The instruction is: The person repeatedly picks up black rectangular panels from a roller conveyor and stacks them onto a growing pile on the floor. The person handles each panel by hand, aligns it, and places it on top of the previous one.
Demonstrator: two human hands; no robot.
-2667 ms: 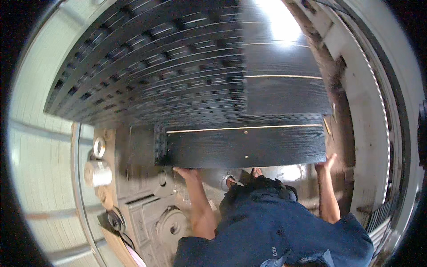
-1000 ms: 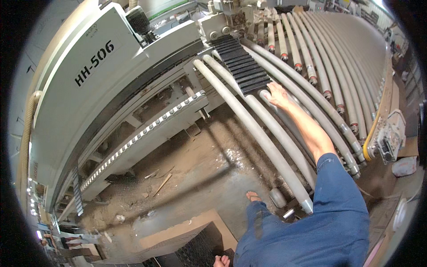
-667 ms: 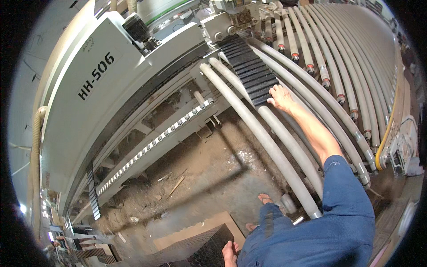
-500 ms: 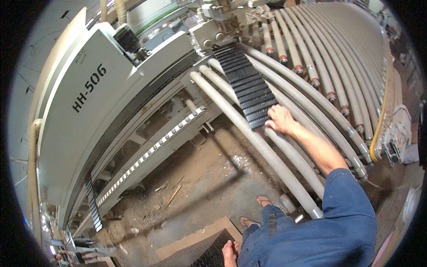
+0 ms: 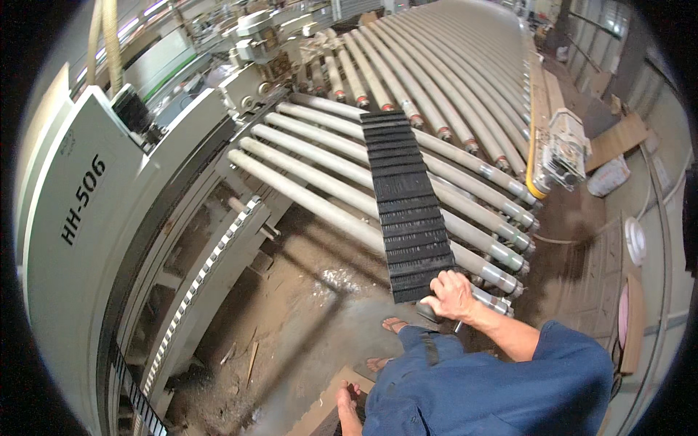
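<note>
A long black ribbed panel [image 5: 409, 207] lies slanting across the grey rollers. My right hand [image 5: 451, 294] is closed round the corner of its near end, which sticks out past the closest roller. The far end rests on rollers further back, apart from the machine's outlet. Low in the picture, my left hand [image 5: 348, 401] hangs beside my body with its fingers loosely apart, holding nothing. Just under it, a brown sheet edge and a dark surface show in part.
Bare metal rollers [image 5: 320, 187] run from the large grey machine [image 5: 73, 218] on the left. A toothed white strip [image 5: 196, 287] lines its lower side. Further rollers [image 5: 436, 80] fan out behind, next to a motor unit [image 5: 567, 149]. Debris and a wood sliver [image 5: 252, 362] lie on the floor.
My right hand has drawn the black panel along the rollers toward me, away from the machine's outlet. The view has swung to the right. My left hand stays low, holding nothing.
</note>
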